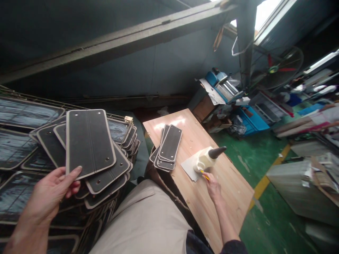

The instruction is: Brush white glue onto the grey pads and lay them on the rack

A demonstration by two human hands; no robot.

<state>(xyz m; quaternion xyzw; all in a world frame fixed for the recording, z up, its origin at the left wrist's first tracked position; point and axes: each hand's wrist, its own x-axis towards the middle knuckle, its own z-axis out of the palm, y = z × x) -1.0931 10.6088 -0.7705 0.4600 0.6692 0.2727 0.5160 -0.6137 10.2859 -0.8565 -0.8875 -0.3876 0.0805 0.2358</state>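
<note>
My left hand (57,187) pinches the lower left corner of a dark rectangular panel (90,143) with pale edging and small metal studs. That panel is tilted up over a pile of similar panels (107,178). On the wooden board, my right hand (212,187) is closed around a thin yellow stick (205,175); whether it is a brush cannot be made out. The stick's far end meets a cream-coloured bottle (206,159) with a black cone-shaped top. Under the bottle lies a white sheet (189,168). Several finished-looking panels (171,143) are stacked at the board's left edge.
The wooden board (233,190) stands at my right knee. Large stacks of dark panels (16,151) fill the left side. Beyond are a blue roller machine (219,84), a blue crate (251,120), a fan (274,68) and a person (312,120) at the far right.
</note>
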